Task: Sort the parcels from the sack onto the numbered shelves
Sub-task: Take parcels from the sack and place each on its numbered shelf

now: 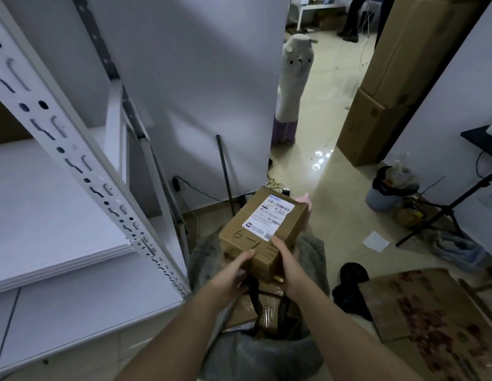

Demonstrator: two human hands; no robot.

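Two bare forearms reach forward over an open sack (267,350), where more taped cardboard parcels (269,306) lie partly hidden beneath the arms. The left hand (234,273) and right hand (287,266) grip the near end of a cardboard box (262,232) held just above the sack, thumbs pressed on its top face and fingers curled underneath, out of sight. The box bears a white shipping label (269,217) and a handwritten mark that seems to read "6-1", though the last stroke is hard to make out. At left, the white shelf unit (60,243) with its slotted upright (82,171) stands close beside the sack, its edges cut off by the frame. Open tiled floor (332,111) runs ahead past stacked large cartons (376,116) at right.
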